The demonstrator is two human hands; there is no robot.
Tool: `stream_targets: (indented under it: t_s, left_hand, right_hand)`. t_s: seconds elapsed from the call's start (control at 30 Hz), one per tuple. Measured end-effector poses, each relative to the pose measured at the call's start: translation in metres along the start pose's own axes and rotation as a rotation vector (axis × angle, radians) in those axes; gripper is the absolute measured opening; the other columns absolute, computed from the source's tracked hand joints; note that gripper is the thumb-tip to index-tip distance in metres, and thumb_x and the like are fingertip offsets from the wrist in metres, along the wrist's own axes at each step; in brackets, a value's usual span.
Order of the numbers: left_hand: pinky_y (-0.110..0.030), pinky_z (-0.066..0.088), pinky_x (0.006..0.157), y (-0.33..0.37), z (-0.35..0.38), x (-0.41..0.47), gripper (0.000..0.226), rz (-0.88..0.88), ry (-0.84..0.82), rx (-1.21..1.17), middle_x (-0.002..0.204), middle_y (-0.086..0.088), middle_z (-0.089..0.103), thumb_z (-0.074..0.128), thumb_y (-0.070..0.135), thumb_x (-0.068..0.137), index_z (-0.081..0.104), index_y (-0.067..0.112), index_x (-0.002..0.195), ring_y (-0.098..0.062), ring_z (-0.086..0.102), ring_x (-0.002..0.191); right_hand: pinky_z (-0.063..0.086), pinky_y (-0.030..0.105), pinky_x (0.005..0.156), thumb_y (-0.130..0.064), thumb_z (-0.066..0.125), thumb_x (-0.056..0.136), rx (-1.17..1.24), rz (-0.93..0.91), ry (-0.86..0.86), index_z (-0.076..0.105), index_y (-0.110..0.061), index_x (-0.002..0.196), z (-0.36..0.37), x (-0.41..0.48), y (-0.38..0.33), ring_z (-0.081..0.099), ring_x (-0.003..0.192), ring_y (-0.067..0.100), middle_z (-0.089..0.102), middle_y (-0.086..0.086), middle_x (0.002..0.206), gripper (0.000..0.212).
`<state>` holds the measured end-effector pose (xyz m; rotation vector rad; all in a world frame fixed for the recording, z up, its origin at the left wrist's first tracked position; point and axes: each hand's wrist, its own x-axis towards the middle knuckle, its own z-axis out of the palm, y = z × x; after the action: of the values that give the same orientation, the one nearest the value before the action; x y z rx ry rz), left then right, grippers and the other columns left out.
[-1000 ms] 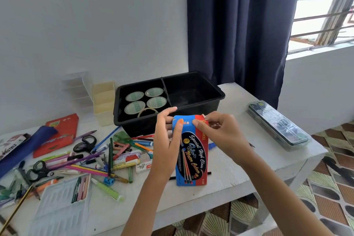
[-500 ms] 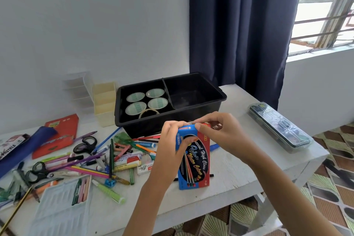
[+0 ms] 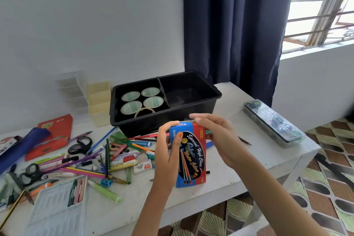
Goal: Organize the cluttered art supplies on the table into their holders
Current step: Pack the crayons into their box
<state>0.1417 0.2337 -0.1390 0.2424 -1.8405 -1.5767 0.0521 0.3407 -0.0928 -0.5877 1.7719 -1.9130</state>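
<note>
Dozens of loose pens point(image 3: 107, 159) and some scissors point(image 3: 80, 144) sprawl across the left of the table point(image 3: 229, 163), with a white tray point(image 3: 55, 209) at the near edge and a cream holder point(image 3: 98, 101) by the wall. Next stands the black bin point(image 3: 153, 122), with tape rolls point(image 3: 132, 96) in its left compartment. Just in front of it the left hand point(image 3: 166, 151) grips the pencil box point(image 3: 193, 159) by its left edge, thumb on the face. The box is upright, its long axis vertical. The right hand point(image 3: 216, 136) lies over the box's top end, nearest the flap, though I cannot tell whether it pinches anything. The loose pens lie to the left of the box, nearer the left hand. A clear paint case point(image 3: 274, 122) sits well apart to the right.
</note>
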Motion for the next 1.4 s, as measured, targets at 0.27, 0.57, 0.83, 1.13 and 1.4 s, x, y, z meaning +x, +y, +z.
stream_targets:
  t_s: [0.27, 0.57, 0.83, 1.13, 1.4]
  left_hand:
    - [-0.028, 0.055, 0.073, -0.038, 0.000, -0.023, 0.038, -0.232, -0.018, -0.204, 0.119, -0.005, 0.061, 0.054, 0.031, 0.089, 0.041, 0.039, 0.125, -0.020, 0.062, 0.109]
    - [-0.023, 0.056, 0.068, -0.036, -0.002, -0.009, 0.038, -0.231, -0.071, -0.089, 0.108, -0.001, 0.064, 0.055, 0.027, 0.089, 0.046, 0.028, 0.126, -0.008, 0.065, 0.097]
    - [-0.037, 0.056, 0.081, -0.032, 0.015, -0.015, 0.050, -0.397, -0.215, -0.312, 0.112, -0.003, 0.066, 0.065, 0.022, 0.082, 0.046, 0.024, 0.128, -0.019, 0.065, 0.103]
    - [-0.029, 0.056, 0.062, -0.042, 0.055, 0.031, 0.029, -0.540, -0.203, -0.383, 0.101, -0.009, 0.069, 0.052, 0.013, 0.092, 0.055, 0.015, 0.122, -0.023, 0.063, 0.087]
    - [-0.023, 0.054, 0.065, -0.052, 0.153, 0.070, 0.029, -0.550, -0.075, -0.493, 0.104, -0.008, 0.068, 0.061, 0.016, 0.088, 0.061, 0.011, 0.117, -0.013, 0.064, 0.085]
  right_hand:
    - [0.058, 0.034, 0.077, -0.009, 0.065, 0.085, -0.366, -0.106, -0.130, 0.047, -0.038, 0.116, -0.019, -0.011, 0.041, 0.064, 0.096, 0.013, 0.064, -0.003, 0.104, 0.046]
    - [0.058, 0.029, 0.071, -0.007, 0.061, 0.087, -0.106, -0.036, 0.096, 0.053, -0.011, 0.116, -0.019, -0.017, 0.065, 0.069, 0.091, 0.016, 0.070, 0.004, 0.099, 0.030]
    - [0.058, 0.033, 0.070, -0.010, 0.064, 0.083, 0.240, -0.072, 0.256, 0.040, -0.010, 0.129, -0.042, -0.014, 0.059, 0.066, 0.098, 0.025, 0.064, 0.015, 0.111, 0.052]
    - [0.056, 0.033, 0.071, -0.002, 0.065, 0.083, 0.391, -0.105, 0.529, 0.033, -0.020, 0.136, -0.113, -0.004, 0.059, 0.067, 0.082, 0.021, 0.066, 0.009, 0.101, 0.064]
    - [0.058, 0.028, 0.060, -0.003, 0.077, 0.059, 0.411, 0.035, 0.412, 0.034, -0.025, 0.132, -0.198, -0.003, 0.061, 0.068, 0.076, 0.022, 0.064, 0.018, 0.102, 0.087]
